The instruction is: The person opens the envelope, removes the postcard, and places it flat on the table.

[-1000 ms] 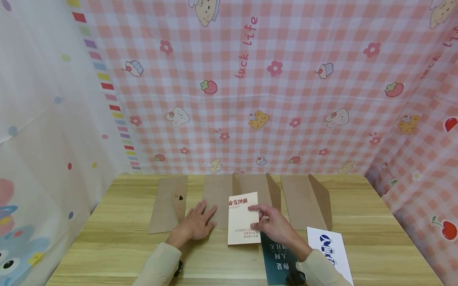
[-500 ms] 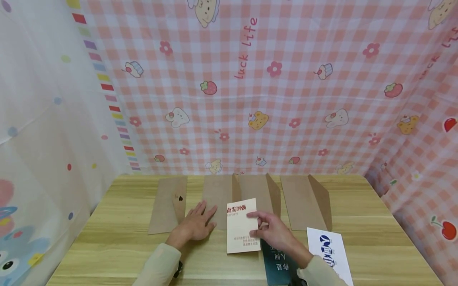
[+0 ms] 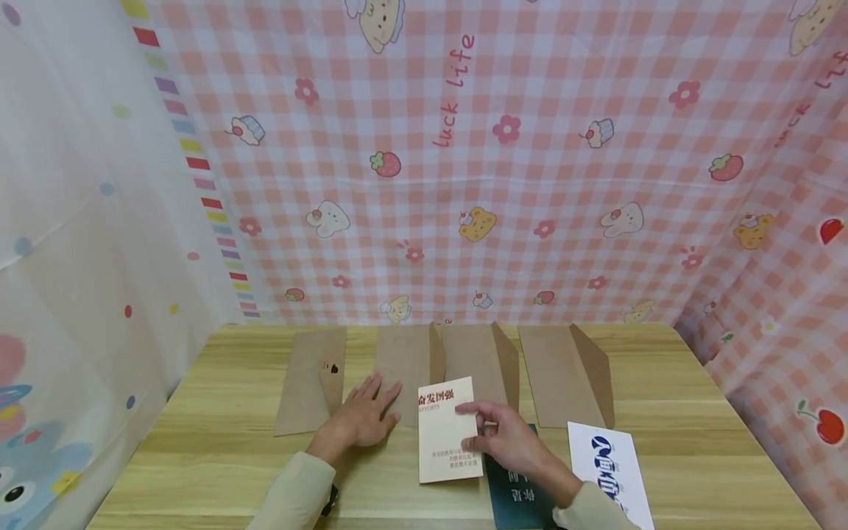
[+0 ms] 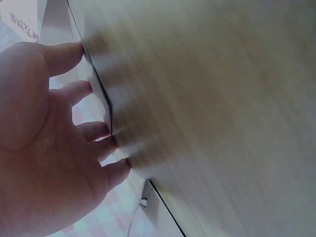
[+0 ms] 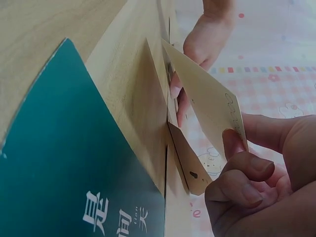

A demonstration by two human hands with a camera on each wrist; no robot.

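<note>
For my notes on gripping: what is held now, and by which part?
The right hand pinches the cream card at its right edge in the head view; the left hand holds nothing.

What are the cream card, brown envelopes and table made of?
Cream card: probably stiff paper, matte; held at one side, it doesn't droop.
Brown envelopes: likely matte paper, with thin folded flaps.
Table: wood or wood-look covering; grain streaks and a soft sheen show.

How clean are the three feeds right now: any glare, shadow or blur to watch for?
Head: evenly lit, red heading on the cream card sharp, pale sheen low on the tabletop; left wrist: dim and soft, dark shadows by the left hand, wood grain smeared; right wrist: patterned cloth washed out, green card clear.
</note>
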